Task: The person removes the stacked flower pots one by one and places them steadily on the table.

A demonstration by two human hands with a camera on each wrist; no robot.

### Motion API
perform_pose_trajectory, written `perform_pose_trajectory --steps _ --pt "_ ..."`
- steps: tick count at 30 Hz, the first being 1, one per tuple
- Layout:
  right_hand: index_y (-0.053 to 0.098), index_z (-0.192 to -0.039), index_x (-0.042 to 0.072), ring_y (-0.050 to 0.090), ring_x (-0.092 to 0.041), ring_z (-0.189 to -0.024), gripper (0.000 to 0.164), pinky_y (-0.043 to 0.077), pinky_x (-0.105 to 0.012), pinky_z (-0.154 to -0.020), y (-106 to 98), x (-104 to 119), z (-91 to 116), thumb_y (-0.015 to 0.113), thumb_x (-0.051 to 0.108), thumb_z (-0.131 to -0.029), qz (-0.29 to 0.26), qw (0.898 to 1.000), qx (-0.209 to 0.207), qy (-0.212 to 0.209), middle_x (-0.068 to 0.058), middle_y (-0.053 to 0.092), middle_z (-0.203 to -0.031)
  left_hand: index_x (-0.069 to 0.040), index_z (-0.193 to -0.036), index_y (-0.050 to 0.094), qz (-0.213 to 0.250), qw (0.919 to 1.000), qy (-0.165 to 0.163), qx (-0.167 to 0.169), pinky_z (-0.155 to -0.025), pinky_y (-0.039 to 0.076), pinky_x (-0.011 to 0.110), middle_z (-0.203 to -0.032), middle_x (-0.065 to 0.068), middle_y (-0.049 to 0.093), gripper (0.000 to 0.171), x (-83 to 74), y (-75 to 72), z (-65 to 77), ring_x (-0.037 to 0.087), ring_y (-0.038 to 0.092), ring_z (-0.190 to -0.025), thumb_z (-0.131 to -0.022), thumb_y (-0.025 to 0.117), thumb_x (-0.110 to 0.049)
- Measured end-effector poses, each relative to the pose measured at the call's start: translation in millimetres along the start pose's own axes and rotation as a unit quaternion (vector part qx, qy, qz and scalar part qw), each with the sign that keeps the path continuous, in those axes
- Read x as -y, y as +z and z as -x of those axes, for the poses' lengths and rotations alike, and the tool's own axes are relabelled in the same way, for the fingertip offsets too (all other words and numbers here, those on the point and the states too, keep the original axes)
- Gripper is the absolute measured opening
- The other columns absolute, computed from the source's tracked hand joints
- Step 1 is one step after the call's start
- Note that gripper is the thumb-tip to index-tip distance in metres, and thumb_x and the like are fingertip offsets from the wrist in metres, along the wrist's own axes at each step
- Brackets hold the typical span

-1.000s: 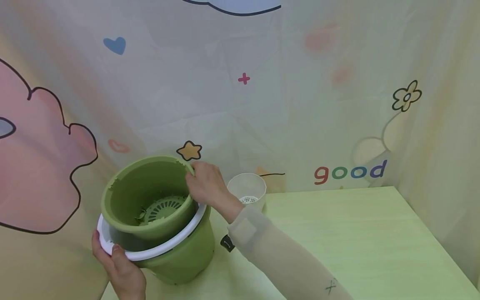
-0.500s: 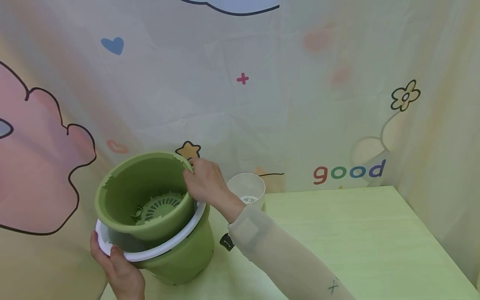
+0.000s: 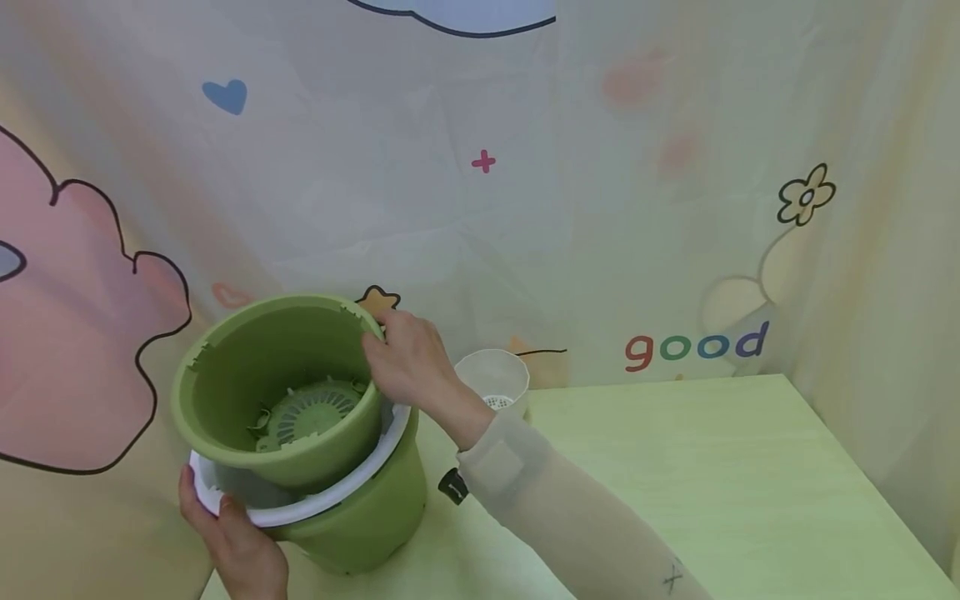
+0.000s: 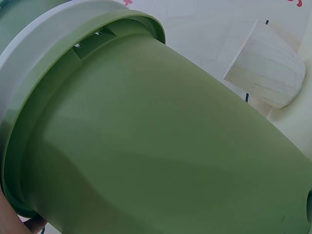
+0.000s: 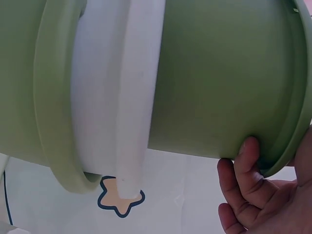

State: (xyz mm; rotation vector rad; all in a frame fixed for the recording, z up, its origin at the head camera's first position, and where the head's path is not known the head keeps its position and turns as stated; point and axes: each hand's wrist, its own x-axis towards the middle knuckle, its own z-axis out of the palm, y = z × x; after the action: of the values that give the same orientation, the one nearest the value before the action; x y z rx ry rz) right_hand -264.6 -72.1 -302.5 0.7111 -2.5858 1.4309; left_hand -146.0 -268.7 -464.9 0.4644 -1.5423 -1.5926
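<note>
Plastic plant pots stand nested at the left of the head view. The outer green pot (image 3: 375,525) rests on the table and leans. Inside it sits a white pot (image 3: 330,498), its rolled rim showing. From that rises a smaller green pot (image 3: 277,333), tilted, with slots in its base and small green pieces at the bottom. My right hand (image 3: 408,358) grips its rim on the right side, fingers beneath the lip in the right wrist view. My left hand (image 3: 243,546) holds the white rim at the front left, thumb over it. The white pot's bottom is hidden.
A small white pot (image 3: 491,375) with a perforated base stands at the table's back edge, partly behind the right forearm. A small black object (image 3: 453,486) lies by the sleeve. The pale table (image 3: 697,483) extends right. A printed curtain (image 3: 525,233) hangs behind.
The inner green pot has risen and shifted left within the stack, my right hand moving slightly up with it. My left hand keeps its hold on the white rim.
</note>
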Motion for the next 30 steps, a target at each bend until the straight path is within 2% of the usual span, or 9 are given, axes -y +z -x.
perform_pose_trajectory --steps 3,6,10,14,17,22,27,30 --pt "0.066 -0.094 0.012 0.049 -0.016 -0.057 0.025 0.041 -0.025 -0.054 -2.9 2.0 0.8 0.045 0.02 -0.105 -0.007 1.0 -0.003 -0.003 0.002 0.047 -0.061 -0.029 -0.163 0.026 0.004 1.0 -0.002 -0.002 -0.114 0.024 0.014 -0.167 0.007 0.034 0.057 0.3 -0.5 -1.4 0.01 0.036 -0.141 -0.107 0.03 -0.017" --pt "0.07 -0.104 0.011 0.056 -0.018 -0.064 0.026 0.044 -0.026 -0.057 -6.1 3.6 0.7 0.046 0.021 -0.105 -0.004 1.0 -0.011 -0.008 -0.001 0.055 -0.067 -0.028 -0.162 0.027 0.011 0.9999 -0.002 -0.005 -0.109 0.027 0.008 -0.166 0.006 0.035 0.058 0.4 -0.5 -2.2 0.01 0.037 -0.141 -0.106 0.03 -0.017" --pt "0.069 -0.131 0.012 0.059 -0.018 -0.077 0.036 0.046 -0.024 -0.063 -10.1 4.6 1.1 0.047 0.021 -0.104 0.0 1.0 -0.019 -0.006 -0.004 0.067 -0.085 -0.027 -0.162 0.028 0.023 0.9997 -0.001 -0.005 -0.105 0.029 0.005 -0.165 0.008 0.036 0.058 0.1 0.0 -2.2 0.012 0.038 -0.139 -0.105 0.031 -0.016" --pt "0.057 -0.149 0.014 0.051 -0.014 -0.061 0.045 0.042 -0.023 -0.055 -14.1 5.5 3.4 0.047 0.021 -0.106 -0.021 1.0 -0.01 0.004 -0.004 0.064 -0.08 -0.027 -0.162 0.027 0.024 0.9997 -0.006 -0.002 -0.107 0.029 0.007 -0.165 0.008 0.035 0.058 -1.0 0.0 -1.7 0.014 0.038 -0.14 -0.105 0.03 -0.017" --pt "0.056 -0.15 0.015 0.044 -0.013 -0.052 0.045 0.038 -0.024 -0.051 -17.2 5.9 4.8 0.047 0.02 -0.106 -0.033 0.999 -0.012 0.002 -0.002 0.054 -0.067 -0.03 -0.163 0.026 0.017 0.9998 -0.015 0.001 -0.112 0.026 0.012 -0.165 0.008 0.034 0.058 -1.9 -0.5 -1.8 0.014 0.037 -0.14 -0.106 0.029 -0.018" --pt "0.065 -0.139 0.011 0.046 -0.012 -0.053 0.039 0.04 -0.025 -0.055 -22.3 6.6 6.6 0.047 0.023 -0.107 -0.043 0.999 -0.017 0.004 0.002 0.05 -0.061 -0.035 -0.163 0.025 0.002 0.9995 -0.031 0.001 -0.117 0.023 0.019 -0.167 0.006 0.033 0.058 -2.6 -1.7 -1.4 0.014 0.036 -0.142 -0.107 0.028 -0.021" --pt "0.065 -0.136 0.008 0.053 -0.01 -0.055 0.037 0.043 -0.025 -0.056 -28.1 6.7 8.3 0.049 0.024 -0.108 -0.067 0.998 -0.015 0.016 -0.007 0.07 -0.076 -0.034 -0.163 0.025 0.006 0.9994 -0.035 -0.002 -0.11 0.027 0.01 -0.166 0.007 0.033 0.058 -1.5 -2.1 -1.5 0.014 0.037 -0.14 -0.107 0.029 -0.02" --pt "0.064 -0.137 0.008 0.053 -0.011 -0.056 0.037 0.043 -0.025 -0.056 -31.8 6.5 9.4 0.05 0.023 -0.107 -0.078 0.997 -0.017 0.021 -0.014 0.076 -0.088 -0.033 -0.163 0.025 0.005 0.9992 -0.039 -0.004 -0.108 0.027 0.007 -0.166 0.008 0.033 0.059 -1.0 -2.1 -2.7 0.013 0.037 -0.14 -0.106 0.029 -0.02"
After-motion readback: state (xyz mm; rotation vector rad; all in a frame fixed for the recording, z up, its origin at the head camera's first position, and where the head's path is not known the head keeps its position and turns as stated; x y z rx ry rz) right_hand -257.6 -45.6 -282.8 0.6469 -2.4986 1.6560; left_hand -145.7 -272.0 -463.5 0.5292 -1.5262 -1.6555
